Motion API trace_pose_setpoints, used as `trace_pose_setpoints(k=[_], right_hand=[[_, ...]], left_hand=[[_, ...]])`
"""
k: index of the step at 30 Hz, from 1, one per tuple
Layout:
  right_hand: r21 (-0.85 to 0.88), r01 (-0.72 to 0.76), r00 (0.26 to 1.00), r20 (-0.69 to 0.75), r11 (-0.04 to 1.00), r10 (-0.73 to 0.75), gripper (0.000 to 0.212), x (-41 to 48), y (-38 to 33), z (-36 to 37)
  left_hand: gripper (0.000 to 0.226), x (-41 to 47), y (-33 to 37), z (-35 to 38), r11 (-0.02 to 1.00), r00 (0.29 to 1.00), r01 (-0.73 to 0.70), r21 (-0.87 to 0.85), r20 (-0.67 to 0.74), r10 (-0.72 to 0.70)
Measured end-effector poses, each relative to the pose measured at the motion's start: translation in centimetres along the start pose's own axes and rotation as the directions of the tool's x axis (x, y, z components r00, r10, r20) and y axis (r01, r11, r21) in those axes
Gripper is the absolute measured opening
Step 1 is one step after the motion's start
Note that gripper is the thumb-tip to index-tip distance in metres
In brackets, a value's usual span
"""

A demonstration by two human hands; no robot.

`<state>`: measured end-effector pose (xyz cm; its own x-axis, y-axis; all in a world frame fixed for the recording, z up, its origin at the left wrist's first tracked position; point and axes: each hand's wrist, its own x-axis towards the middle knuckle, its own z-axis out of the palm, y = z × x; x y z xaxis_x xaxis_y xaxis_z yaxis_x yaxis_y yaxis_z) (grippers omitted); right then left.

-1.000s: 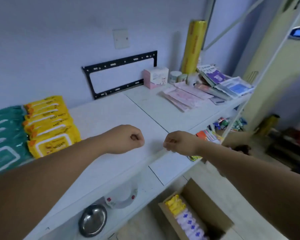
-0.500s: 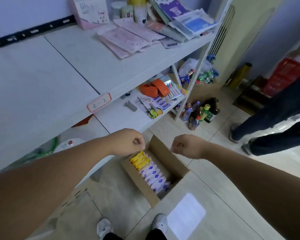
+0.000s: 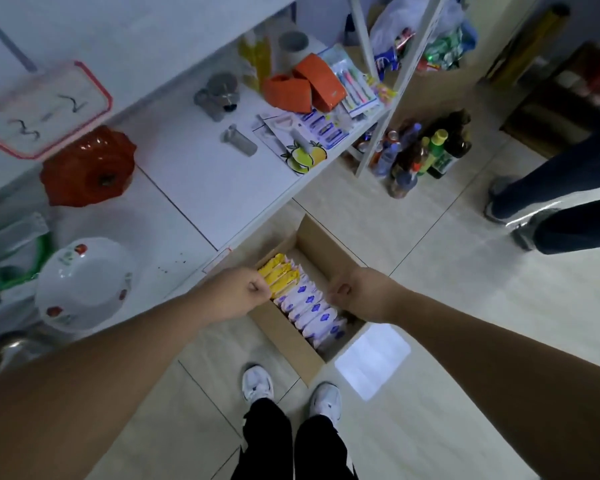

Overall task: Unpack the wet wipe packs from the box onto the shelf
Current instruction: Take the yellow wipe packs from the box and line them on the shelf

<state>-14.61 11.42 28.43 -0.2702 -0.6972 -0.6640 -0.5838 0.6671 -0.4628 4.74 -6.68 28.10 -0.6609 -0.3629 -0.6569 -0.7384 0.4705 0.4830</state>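
On the tiled floor [image 3: 447, 289], just in front of the person's white shoes [image 3: 258, 382], an open cardboard box [image 3: 291, 337] sits against the near edge of the low white shelf [image 3: 201, 188]. Both bare forearms reach forward and down from the near corners of the view, and the two hands hang over the box, apart from each other. The left hand [image 3: 236, 294] is curled into a loose fist over the box's left wall, fingers pressed together and holding nothing that can be seen. The right hand [image 3: 352, 292] is likewise curled shut, knuckles turned down, over the box's right side, and looks empty.

Between and below the fists the wet wipe packs stand on edge in a row inside the box: yellow packs [image 3: 279, 273] at the far end, just beside the left fist, and white packs with blue emblems [image 3: 312, 306] filling the near part. Their printing is too blurred to read.

On the upper shelf edge at far left, a red-bordered label [image 3: 45, 109] carries handwriting that looks like "3-2".
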Motion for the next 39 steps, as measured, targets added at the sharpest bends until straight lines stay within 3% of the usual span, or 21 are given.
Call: trace_pose_setpoints(k=[8,14,17,22,26,31,35,39], right_hand=[[-0.01,-0.057,0.998,0.016,0.998,0.057,0.024,13.5,5.9,9.9],[-0.048,-0.006,1.0,-0.024,0.999,0.005,0.031,22.4,10.2,16.8],[-0.047,-0.003,0.999,-0.035,0.999,0.001,0.035,26.8,12.3,19.9],[-0.046,0.067,0.993,-0.089,0.997,-0.071,0.035,33.6,14.2,22.5],[-0.077,0.121,0.986,-0.103,0.99,-0.129,0.035,38.1,14.5,23.5],[-0.241,0.154,0.977,-0.109,0.958,-0.185,0.037,41.5,14.9,25.3],[-0.407,0.179,0.955,-0.148,0.896,-0.258,0.031,42.6,15.3,25.9],[-0.412,0.209,0.95,-0.13,0.887,-0.284,0.022,43.6,15.9,25.9]], left_hand=[[0.023,12.4,-8.1,6.8,0.987,0.992,0.107,0.121,-0.078,-0.098],[0.039,22.5,-14.8,14.4,0.989,0.993,0.101,0.111,-0.074,-0.093],[0.037,26.6,-16.9,17.0,0.987,0.99,0.126,0.098,-0.079,-0.118],[0.039,32.6,-19.2,18.9,0.993,0.986,0.114,0.043,-0.129,-0.107],[0.038,36.4,-20.7,19.7,0.989,0.985,0.104,0.103,-0.147,-0.089],[0.038,38.5,-21.4,20.9,0.964,0.979,0.129,0.231,-0.186,-0.086],[0.052,39.6,-21.8,21.6,0.931,0.978,0.118,0.346,-0.205,-0.047],[0.027,40.2,-22.3,21.7,0.961,0.969,0.104,0.256,-0.242,-0.04]])
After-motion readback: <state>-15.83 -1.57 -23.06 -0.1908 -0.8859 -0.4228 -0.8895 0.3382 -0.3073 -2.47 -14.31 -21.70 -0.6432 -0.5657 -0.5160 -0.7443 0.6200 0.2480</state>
